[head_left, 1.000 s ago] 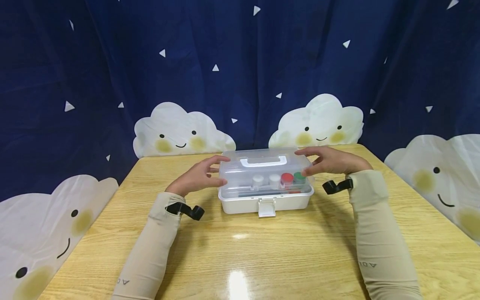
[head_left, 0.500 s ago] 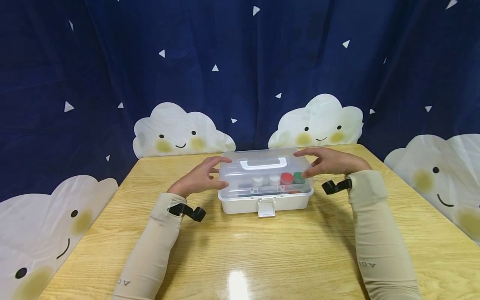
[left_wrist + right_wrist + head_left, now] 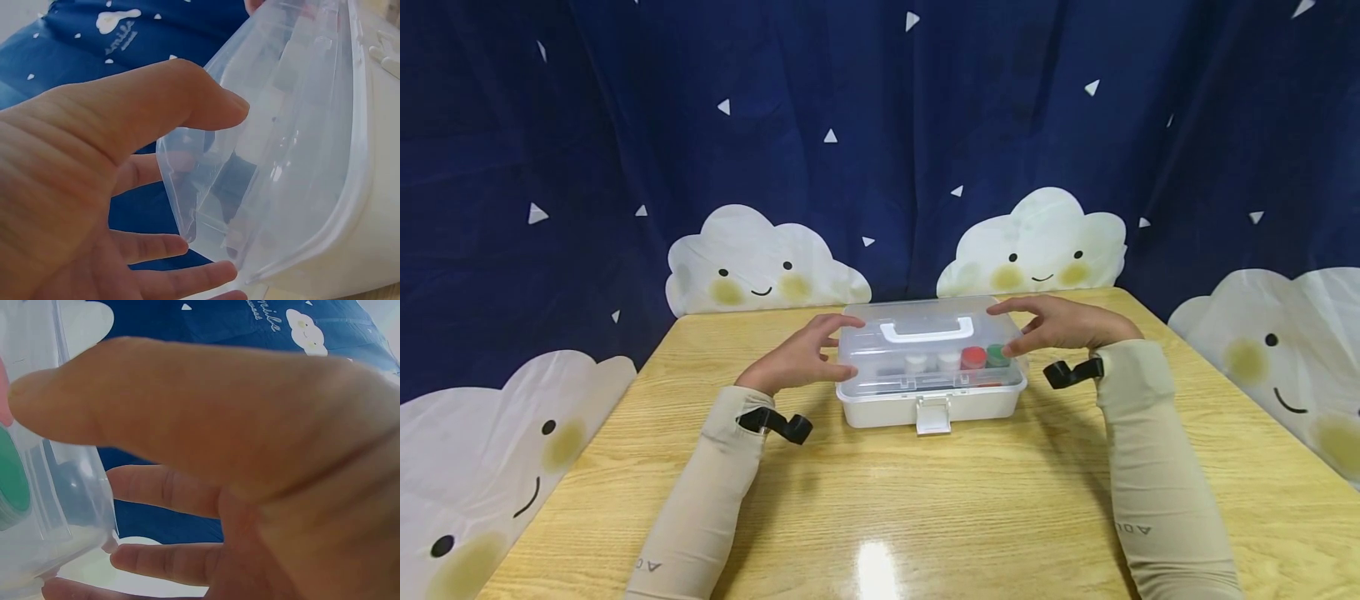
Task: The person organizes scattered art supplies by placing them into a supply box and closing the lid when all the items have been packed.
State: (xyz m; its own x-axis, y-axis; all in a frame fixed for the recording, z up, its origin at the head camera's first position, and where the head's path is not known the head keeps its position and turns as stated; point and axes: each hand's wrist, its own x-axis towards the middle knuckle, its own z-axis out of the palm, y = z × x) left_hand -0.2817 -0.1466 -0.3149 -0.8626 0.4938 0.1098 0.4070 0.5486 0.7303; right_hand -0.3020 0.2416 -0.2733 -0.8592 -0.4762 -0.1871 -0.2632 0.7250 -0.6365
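Note:
A white plastic storage box (image 3: 853,412) with a clear lid (image 3: 880,350) and white carry handle (image 3: 927,336) sits toward the back of the table. Its front latch (image 3: 933,417) hangs down. My left hand (image 3: 797,357) grips the lid's left end; in the left wrist view, its thumb (image 3: 215,107) lies over the clear plastic, fingers spread around the end. At the opposite end, my right hand (image 3: 1060,322) holds the lid between thumb and fingers. Through the lid show two white caps, a red cap (image 3: 973,358) and a green cap (image 3: 997,356).
The box stands on a wooden table (image 3: 880,508). Behind hangs a dark blue curtain (image 3: 790,167) with white triangles and smiling clouds. Black bands with a curled end sit on the left wrist (image 3: 778,423) and right wrist (image 3: 1075,372).
My left hand has shifted slightly right, farther over the lid's end. The handle sits a touch lower in view. My right hand and the box base stay nearly in place.

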